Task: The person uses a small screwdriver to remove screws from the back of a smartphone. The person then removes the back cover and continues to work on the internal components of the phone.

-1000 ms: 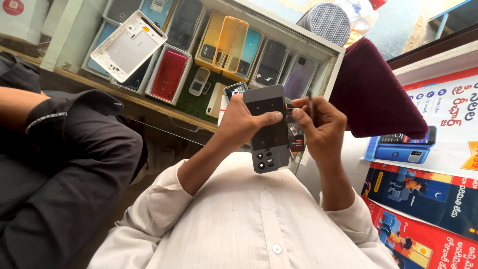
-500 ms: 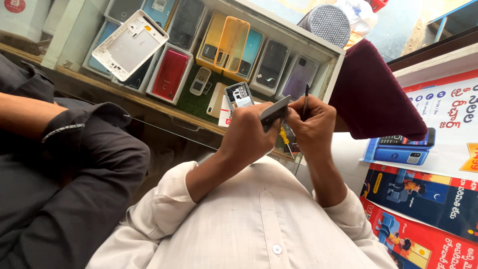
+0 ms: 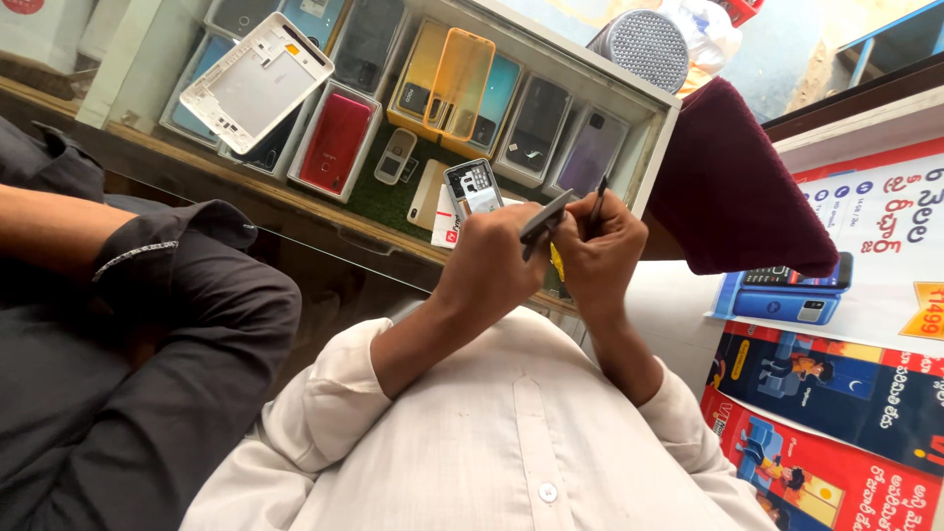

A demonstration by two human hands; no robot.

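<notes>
grey phone [image 3: 544, 217], held edge-on above the person's chest, sits clamped in the left hand [image 3: 492, 264]. the right hand [image 3: 602, 254] is closed around a thin dark tool [image 3: 597, 204], its tip just beside the phone's edge. this looks like the prying or unscrewing step on the phone body. the next move likely calls for a steady grip and fine tip placement. beyond lies a glass case [image 3: 644, 147] of phone covers.
</notes>
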